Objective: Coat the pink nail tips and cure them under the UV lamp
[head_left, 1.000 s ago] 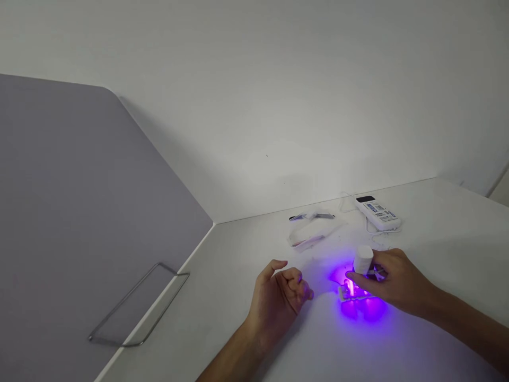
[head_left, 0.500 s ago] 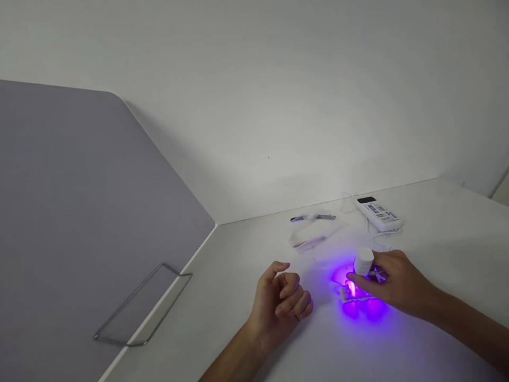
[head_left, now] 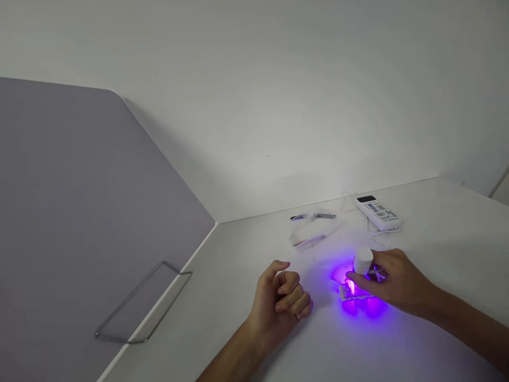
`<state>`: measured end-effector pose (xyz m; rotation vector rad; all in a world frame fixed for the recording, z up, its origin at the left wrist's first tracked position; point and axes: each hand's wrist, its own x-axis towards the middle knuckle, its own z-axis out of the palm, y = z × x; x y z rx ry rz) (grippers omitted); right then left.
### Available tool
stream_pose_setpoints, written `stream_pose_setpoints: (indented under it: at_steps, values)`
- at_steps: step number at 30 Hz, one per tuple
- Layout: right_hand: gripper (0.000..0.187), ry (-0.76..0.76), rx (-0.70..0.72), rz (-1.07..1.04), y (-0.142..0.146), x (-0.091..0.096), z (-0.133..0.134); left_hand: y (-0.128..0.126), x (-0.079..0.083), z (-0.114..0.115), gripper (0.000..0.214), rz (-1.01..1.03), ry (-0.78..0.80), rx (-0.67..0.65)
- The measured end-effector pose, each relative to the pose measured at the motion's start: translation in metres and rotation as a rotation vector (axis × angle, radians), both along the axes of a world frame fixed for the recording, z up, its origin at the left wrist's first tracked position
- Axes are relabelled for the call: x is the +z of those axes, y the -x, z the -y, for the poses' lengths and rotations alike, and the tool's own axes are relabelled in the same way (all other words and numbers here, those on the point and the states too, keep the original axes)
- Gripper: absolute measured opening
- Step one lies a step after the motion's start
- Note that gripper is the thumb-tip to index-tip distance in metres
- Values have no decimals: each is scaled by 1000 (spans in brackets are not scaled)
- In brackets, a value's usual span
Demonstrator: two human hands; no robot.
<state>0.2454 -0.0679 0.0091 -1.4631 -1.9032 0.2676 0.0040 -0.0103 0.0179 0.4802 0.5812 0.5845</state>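
Note:
My right hand (head_left: pixel 401 281) grips a small white UV lamp (head_left: pixel 363 260), thumb in front and fingers behind. Purple light shines out under the lamp's head. It falls on a small flat piece with a white, uneven edge (head_left: pixel 345 295) lying on the tabletop, mostly hidden by the lamp and my thumb. To the left, my left hand (head_left: pixel 283 297) rests palm up with its fingers curled in and the thumb raised. Nothing shows in it, and it stands apart from the lamp.
A white power bank (head_left: pixel 379 213) with a dark display and a white cable lies behind my right hand. Near the wall are a clear plastic packet (head_left: pixel 314 233) and a grey strip-like piece (head_left: pixel 324 215). A metal wire frame (head_left: pixel 149 338) straddles the left table edge beside a grey panel (head_left: pixel 79 212).
Hardly anything differs. The view has shifted very slightly; both hands and the lit lamp keep their places.

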Motion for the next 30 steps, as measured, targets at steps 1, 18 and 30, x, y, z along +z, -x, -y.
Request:
stream_pose_setpoints:
  at_steps: [1,18,30]
  values:
    - [44,-1,2,-1,0,0,0,0,0,0,50,5,-2,-6]
    - [41,5,6,-4,0,2,1,2,0,0,53,57,-29,-55]
    - [41,-2,10,-17,1,2,1,0,2,3,45,87,-61,-61]
